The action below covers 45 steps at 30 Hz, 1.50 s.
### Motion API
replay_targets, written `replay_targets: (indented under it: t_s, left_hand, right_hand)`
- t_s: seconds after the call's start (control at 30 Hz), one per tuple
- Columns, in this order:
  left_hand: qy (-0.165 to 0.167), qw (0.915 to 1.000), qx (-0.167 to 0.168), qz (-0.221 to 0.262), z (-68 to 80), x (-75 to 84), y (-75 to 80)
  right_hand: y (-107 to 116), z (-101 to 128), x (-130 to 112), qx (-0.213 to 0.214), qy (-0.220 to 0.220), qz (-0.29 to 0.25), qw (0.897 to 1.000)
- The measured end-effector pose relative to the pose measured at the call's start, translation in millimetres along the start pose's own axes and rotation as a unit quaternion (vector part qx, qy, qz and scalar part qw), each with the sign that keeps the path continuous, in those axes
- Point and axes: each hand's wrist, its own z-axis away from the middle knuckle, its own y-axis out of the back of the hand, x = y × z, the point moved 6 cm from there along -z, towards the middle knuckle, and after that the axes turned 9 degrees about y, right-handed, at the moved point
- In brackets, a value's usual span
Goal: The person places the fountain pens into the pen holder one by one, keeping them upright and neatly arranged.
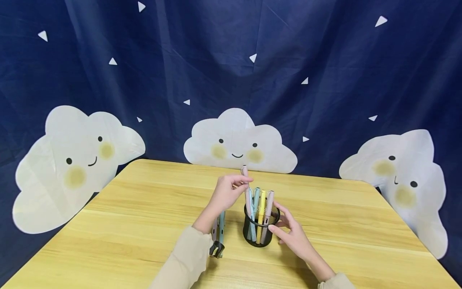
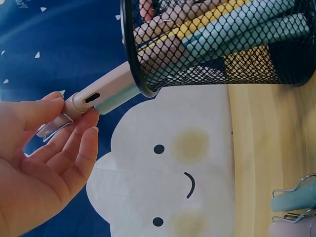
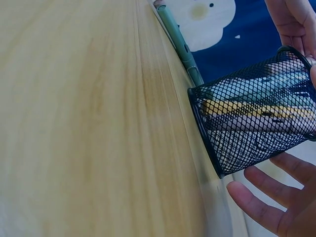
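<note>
A black mesh pen holder (image 1: 261, 243) stands upright on the table with several pens in it, a yellow pen (image 1: 261, 206) and a light blue pen (image 1: 252, 212) among them. Above the rim my left hand (image 1: 228, 192) pinches the upper end of a pale pink pen (image 2: 106, 86), near its metal clip. The pen's lower part reaches down into the holder. My right hand (image 1: 294, 237) is at the holder's right side, thumb by the front and forefinger behind. In the right wrist view its fingers (image 3: 269, 185) are spread and fairly straight, with the forefinger touching the mesh.
Left of the holder, partly hidden by my left forearm, a teal pen (image 1: 221, 224) and a pink pen (image 1: 214, 230) are beside a small black curved piece (image 1: 217, 249). Behind the wooden table (image 1: 144, 208) hangs a dark blue curtain (image 1: 223, 48) with white clouds.
</note>
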Motion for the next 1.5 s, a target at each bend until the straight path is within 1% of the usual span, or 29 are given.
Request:
replay_targets:
  t_s: [0.13, 0.37, 0.43, 0.63, 0.77, 0.83, 1.1, 1.3, 1.4, 1.5]
  left_hand:
    - [0.001, 0.9998, 0.000, -0.020, 2.0, -0.1, -1.2]
    - [0.009, 0.9988, -0.013, -0.045, 3.9, -4.2, -4.6]
    - [0.004, 0.9984, -0.011, -0.055, 4.8, -4.1, -4.5]
    - [-0.023, 0.9975, -0.010, -0.066, 7.4, -1.6, -4.6]
    - [-0.028, 0.9972, -0.007, -0.068, 8.3, -1.2, -4.6]
    - [-0.025, 0.9970, -0.009, -0.073, 9.0, -0.2, -4.6]
    - [0.008, 0.9942, -0.018, -0.105, 12.5, 1.2, -5.0]
    - [0.021, 0.9940, -0.020, -0.105, 13.5, 0.4, -6.0]
    - [0.025, 0.9929, -0.021, -0.114, 13.0, -0.1, -6.7]
    - [0.022, 0.9915, -0.023, -0.126, 12.2, -0.8, -7.9]
  right_hand:
    - [0, 0, 0, 0.001, 0.001, 0.001, 1.000]
    - [0, 0, -2, 0.001, 0.007, 0.002, 1.000]
    - [0, 0, -2, 0.001, 0.007, 0.001, 1.000]
    - [-1, 0, -2, 0.003, 0.006, 0.000, 1.000]
    - [-1, 1, -1, 0.003, 0.002, 0.000, 1.000]
    - [-1, 1, -1, 0.002, 0.001, -0.001, 1.000]
    - [-1, 1, 0, 0.002, -0.003, -0.001, 1.000]
    - [-1, 1, 0, 0.003, -0.006, -0.001, 1.000]
    - [-1, 1, 0, 0.003, -0.006, -0.001, 1.000]
    - [-1, 1, 0, 0.002, -0.005, 0.000, 1.000]
